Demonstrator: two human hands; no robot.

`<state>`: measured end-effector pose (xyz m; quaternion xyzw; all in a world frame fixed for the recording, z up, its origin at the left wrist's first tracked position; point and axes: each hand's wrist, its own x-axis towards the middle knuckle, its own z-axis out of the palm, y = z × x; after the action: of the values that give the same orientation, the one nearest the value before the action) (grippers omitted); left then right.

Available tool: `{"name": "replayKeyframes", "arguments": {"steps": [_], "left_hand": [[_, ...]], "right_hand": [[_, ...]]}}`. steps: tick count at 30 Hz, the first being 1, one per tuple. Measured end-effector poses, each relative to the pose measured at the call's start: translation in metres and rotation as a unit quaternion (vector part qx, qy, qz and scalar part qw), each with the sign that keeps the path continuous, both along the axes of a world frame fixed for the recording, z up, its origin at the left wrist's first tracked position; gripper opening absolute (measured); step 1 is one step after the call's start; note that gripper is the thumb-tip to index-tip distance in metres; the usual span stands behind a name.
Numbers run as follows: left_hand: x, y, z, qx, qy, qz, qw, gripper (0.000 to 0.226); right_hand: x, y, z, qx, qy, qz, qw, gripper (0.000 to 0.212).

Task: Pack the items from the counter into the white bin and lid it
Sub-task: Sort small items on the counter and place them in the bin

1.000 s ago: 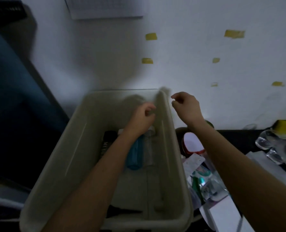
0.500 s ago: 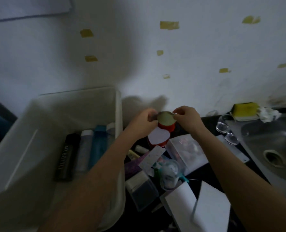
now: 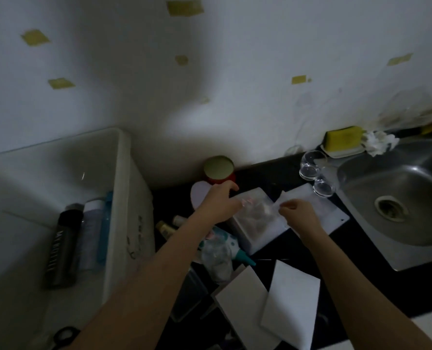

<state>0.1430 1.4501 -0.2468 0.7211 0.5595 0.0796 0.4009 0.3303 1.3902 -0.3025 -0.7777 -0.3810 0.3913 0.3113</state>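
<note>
Both hands are at a clear plastic box (image 3: 254, 218) that lies on the dark bench (image 3: 265, 173) just right of the white bin (image 3: 131, 188). The left hand (image 3: 220, 203) has its fingers curled over the box's far left edge, and the right hand (image 3: 298, 213) pinches what looks like a thin flap or film at its right corner, so each grip is closed on the box; the dim light hides how firm either hold is. The step in hand seems to be lifting this box across into the bin, where a black bottle (image 3: 61, 246), a pale tube (image 3: 90, 228) and a blue one (image 3: 104, 223) already lie side by side. To do it well, hold the rigid sides rather than the flap, keep it level, clear the bin wall and the red can (image 3: 218, 170) behind, and set it flat on the bare floor of the bin beside the bottles.
</note>
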Motion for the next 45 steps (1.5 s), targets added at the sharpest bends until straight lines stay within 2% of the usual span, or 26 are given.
{"name": "replayKeyframes", "arguments": {"steps": [5, 9, 12, 14, 16, 18, 19, 21, 23, 28, 31, 33, 35, 37, 39, 41, 45], "left_hand": [[0.019, 0.021, -0.029, -0.054, 0.043, 0.019, 0.997, 0.056], [0.027, 0.04, -0.051, -0.077, 0.088, 0.056, 0.992, 0.053], [0.032, 0.048, -0.063, -0.084, 0.1, 0.061, 0.99, 0.051], [0.033, 0.051, -0.068, -0.083, 0.117, 0.061, 0.988, 0.044], [0.031, 0.057, -0.075, -0.07, 0.143, 0.064, 0.985, 0.011], [0.029, 0.061, -0.08, -0.059, 0.169, 0.069, 0.981, 0.028], [0.029, 0.063, -0.082, -0.067, 0.176, 0.069, 0.98, 0.028], [0.029, 0.063, -0.084, -0.082, 0.185, 0.061, 0.977, 0.014], [0.029, 0.06, -0.084, -0.084, 0.194, 0.058, 0.976, 0.02], [0.03, 0.057, -0.084, -0.099, 0.168, 0.096, 0.976, 0.014], [0.028, 0.058, -0.081, -0.068, 0.14, 0.14, 0.978, 0.029], [0.027, 0.054, -0.071, -0.078, 0.124, 0.119, 0.982, 0.018], [0.025, 0.053, -0.063, -0.073, 0.095, 0.105, 0.987, 0.016], [0.023, 0.053, -0.049, -0.039, 0.076, 0.106, 0.991, 0.021], [0.023, 0.054, -0.034, -0.013, 0.055, 0.109, 0.992, 0.016], [0.022, 0.053, -0.015, 0.011, 0.042, 0.111, 0.993, 0.034], [0.004, 0.052, 0.021, 0.059, -0.005, 0.116, 0.992, 0.035]], "right_hand": [[0.012, -0.02, -0.033, -0.046, 0.02, -0.043, 0.998, 0.025], [0.017, -0.023, -0.053, -0.073, 0.092, -0.068, 0.991, 0.014], [0.019, -0.019, -0.066, -0.083, 0.147, -0.097, 0.981, 0.023], [0.017, -0.016, -0.073, -0.097, 0.189, -0.126, 0.969, 0.029], [0.014, -0.012, -0.079, -0.109, 0.218, -0.153, 0.958, 0.031], [0.013, -0.008, -0.083, -0.121, 0.215, -0.164, 0.955, 0.029], [0.012, -0.006, -0.084, -0.123, 0.211, -0.171, 0.954, 0.027], [0.012, -0.003, -0.085, -0.118, 0.222, -0.19, 0.949, 0.023], [0.012, 0.0, -0.085, -0.11, 0.24, -0.202, 0.943, 0.022], [-0.001, 0.004, -0.078, -0.111, 0.253, -0.153, 0.949, 0.014], [-0.006, 0.001, -0.075, -0.117, 0.231, -0.157, 0.953, 0.017], [-0.007, 0.0, -0.071, -0.116, 0.242, -0.157, 0.95, 0.021], [-0.008, 0.0, -0.064, -0.11, 0.268, -0.15, 0.945, 0.019], [-0.008, 0.002, -0.056, -0.105, 0.289, -0.147, 0.94, 0.016], [-0.008, 0.004, -0.049, -0.094, 0.296, -0.148, 0.939, 0.015], [-0.008, 0.006, -0.04, -0.071, 0.29, -0.137, 0.944, 0.015], [-0.013, 0.018, -0.014, 0.039, 0.245, -0.128, 0.96, 0.014]]}}
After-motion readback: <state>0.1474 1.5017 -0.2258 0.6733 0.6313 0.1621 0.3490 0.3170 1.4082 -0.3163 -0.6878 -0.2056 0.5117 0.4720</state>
